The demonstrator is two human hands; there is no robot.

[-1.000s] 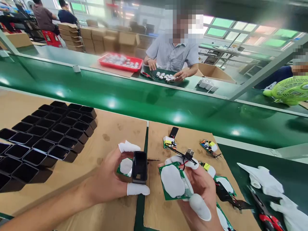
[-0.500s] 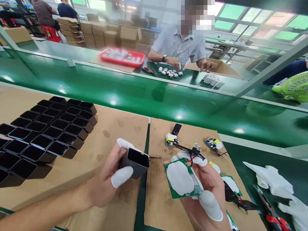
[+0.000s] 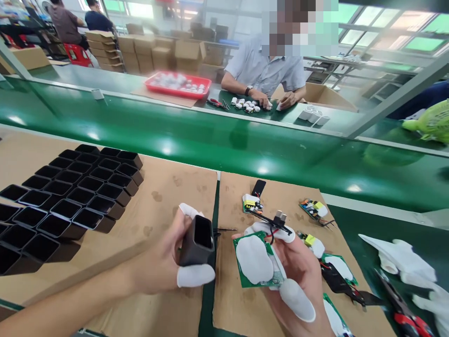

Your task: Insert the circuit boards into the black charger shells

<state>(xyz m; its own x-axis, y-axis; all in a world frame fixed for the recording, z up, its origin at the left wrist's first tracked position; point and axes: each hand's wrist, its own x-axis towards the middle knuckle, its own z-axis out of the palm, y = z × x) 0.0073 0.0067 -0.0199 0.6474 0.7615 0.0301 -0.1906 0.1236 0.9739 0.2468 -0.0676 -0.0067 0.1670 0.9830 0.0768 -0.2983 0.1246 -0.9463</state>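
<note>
My left hand [image 3: 164, 262], with white finger cots on thumb and a fingertip, is closed around a black rectangular plastic housing [image 3: 197, 241]. The housing is tilted, its open end facing up and toward the right. In my right hand [image 3: 298, 276], also wearing white finger cots, is a green circuit board [image 3: 255, 260] with a large white pad on its face. A black plug plate with metal prongs [image 3: 278, 220] is wired to the board and rests by my right fingers. The housing and the board are apart, with a narrow gap between them.
Rows of black housings [image 3: 91, 182] stand on cardboard [image 3: 157, 178] at left. Several circuit assemblies [image 3: 314, 210] lie on the right cardboard. Red-handled pliers [image 3: 400, 304] and white gloves [image 3: 403, 267] are at far right. Across the green bench, a co-worker [image 3: 266, 75] handles small white parts near a red tray [image 3: 177, 86].
My left hand has turned the housing, so its opening now leans more to the right. The board in my right hand has shifted slightly left. The co-worker's hands have come closer together.
</note>
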